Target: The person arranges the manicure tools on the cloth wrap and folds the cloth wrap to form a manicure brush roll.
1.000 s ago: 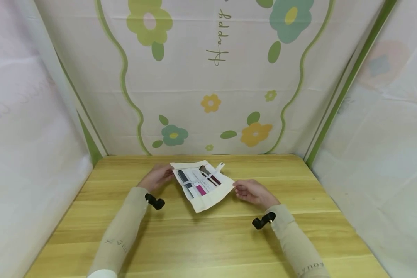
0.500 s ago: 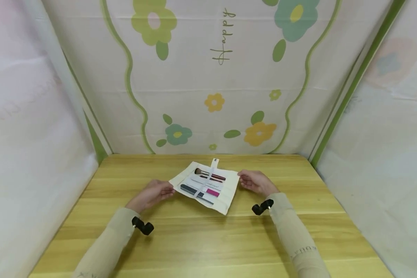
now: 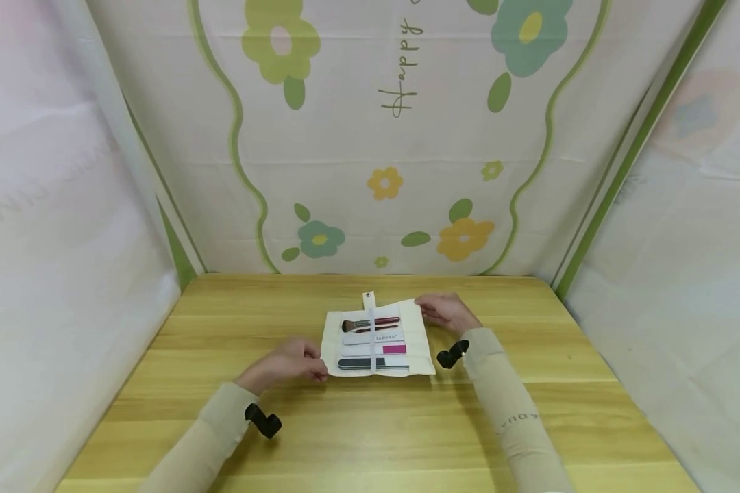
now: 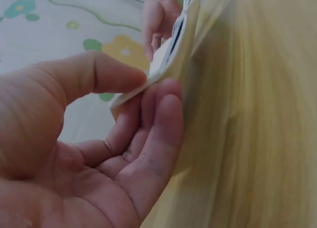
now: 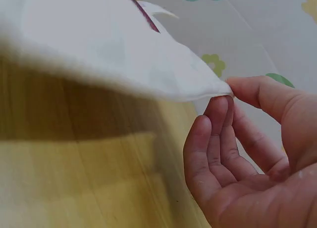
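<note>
A cream fabric brush roll [image 3: 418, 342] lies spread out between both hands, its snap tab [image 3: 368, 299] pointing to the back. Under its white elastic band sit a makeup brush [image 3: 349, 326], a thinner red-handled brush [image 3: 376, 329] and several flat nail files, one dark [image 3: 356, 363], one with a pink end [image 3: 395, 349]. My left hand [image 3: 292, 363] pinches the near left corner between thumb and fingers, as the left wrist view shows. My right hand [image 3: 447, 311] pinches the far right corner by its tip; in the right wrist view the cloth [image 5: 124, 54] hangs raised over the table there.
The wooden table [image 3: 370, 431] reaches to a flowered fabric wall [image 3: 321, 137] at the back. White fabric panels [image 3: 55, 239] close in the left and right sides. Each sleeve carries a small black wrist camera [image 3: 264, 420].
The roll has turned from slanted to nearly square with the table, its tab swinging leftward from the right. My left hand has come nearer the front; the right hand has moved toward the back.
</note>
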`<state>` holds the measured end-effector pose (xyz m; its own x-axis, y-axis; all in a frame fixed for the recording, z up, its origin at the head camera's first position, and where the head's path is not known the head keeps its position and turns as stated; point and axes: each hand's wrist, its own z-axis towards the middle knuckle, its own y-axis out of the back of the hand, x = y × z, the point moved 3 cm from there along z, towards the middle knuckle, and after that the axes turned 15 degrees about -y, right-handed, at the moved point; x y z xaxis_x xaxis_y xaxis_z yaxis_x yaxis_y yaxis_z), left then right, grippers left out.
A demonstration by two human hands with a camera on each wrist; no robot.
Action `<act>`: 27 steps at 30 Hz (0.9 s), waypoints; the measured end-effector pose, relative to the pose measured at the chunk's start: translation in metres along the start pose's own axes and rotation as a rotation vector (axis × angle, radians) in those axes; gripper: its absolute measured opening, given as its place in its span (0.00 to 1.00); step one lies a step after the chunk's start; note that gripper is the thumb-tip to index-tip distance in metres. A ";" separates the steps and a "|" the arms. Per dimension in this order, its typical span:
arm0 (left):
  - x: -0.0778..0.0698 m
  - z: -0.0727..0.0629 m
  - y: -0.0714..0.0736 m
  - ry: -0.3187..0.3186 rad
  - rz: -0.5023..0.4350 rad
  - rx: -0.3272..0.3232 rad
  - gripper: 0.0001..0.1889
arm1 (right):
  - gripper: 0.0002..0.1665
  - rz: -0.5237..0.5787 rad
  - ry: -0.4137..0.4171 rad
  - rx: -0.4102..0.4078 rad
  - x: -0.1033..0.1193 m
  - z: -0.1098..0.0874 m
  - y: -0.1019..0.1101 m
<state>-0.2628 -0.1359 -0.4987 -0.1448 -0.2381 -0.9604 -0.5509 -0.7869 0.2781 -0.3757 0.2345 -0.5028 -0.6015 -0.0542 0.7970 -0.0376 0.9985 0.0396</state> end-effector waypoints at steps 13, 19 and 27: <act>0.005 -0.011 -0.018 -0.036 -0.023 -0.003 0.12 | 0.20 -0.145 0.105 -0.047 -0.007 0.001 -0.001; 0.001 -0.026 -0.009 -0.029 0.166 -0.030 0.09 | 0.26 -0.662 0.328 -0.168 -0.001 -0.036 0.008; -0.021 -0.033 -0.003 -0.285 0.663 0.102 0.16 | 0.36 -1.126 0.592 -0.074 -0.021 -0.102 0.011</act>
<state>-0.2307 -0.1474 -0.4790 -0.6759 -0.4776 -0.5614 -0.3449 -0.4681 0.8136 -0.2827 0.2473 -0.4576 0.1809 -0.8761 0.4468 -0.2374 0.4020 0.8843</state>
